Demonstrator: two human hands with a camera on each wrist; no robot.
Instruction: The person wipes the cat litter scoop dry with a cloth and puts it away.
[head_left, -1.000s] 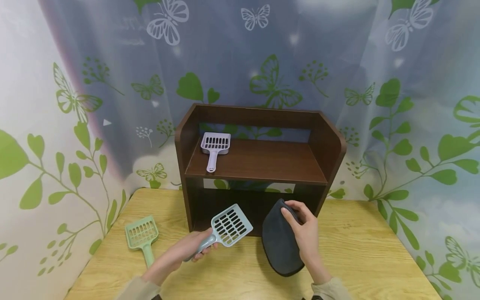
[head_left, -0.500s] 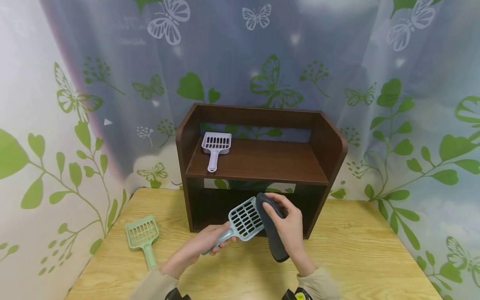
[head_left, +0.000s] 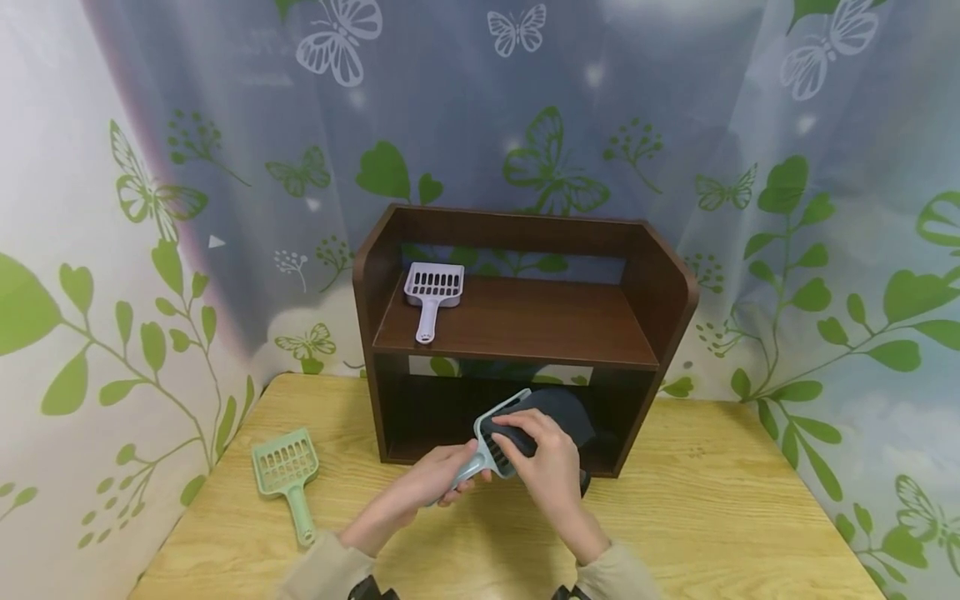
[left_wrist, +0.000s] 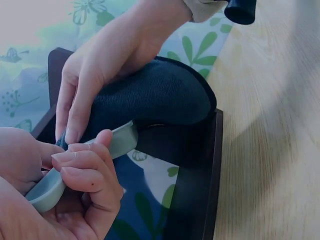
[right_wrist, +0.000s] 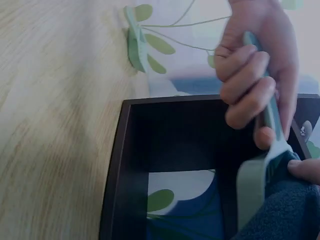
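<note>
At the front of the brown shelf (head_left: 525,224), dark cloth (head_left: 564,412) meets blue scoop (head_left: 482,457)

Take the blue scoop as the clock's centre, folks. On the wooden table (head_left: 712,508), the green scoop (head_left: 283,479) lies at nine o'clock, well apart from the action; the leafy curtain (head_left: 450,108) hangs at twelve, behind everything. Hands, cloth and scoop all block the lower compartment (head_left: 435,408); it's dark in there, so I can't fairly call what it holds. Upper board (head_left: 540,321): lilac scoop (head_left: 429,312) at eleven, handle pointing to six.

Now the hands! At eight, the left hand (head_left: 427,482), fingers wrapped round the blue scoop's handle; at three, the right hand (head_left: 550,454), pinching the dark cloth, which lies against the slotted head and hides much of it. Over to the wrists: the right one gives us the cloth's fluffy face and those curled fingers; the left shows a finer-grained face with a rounded dark edge.
</note>
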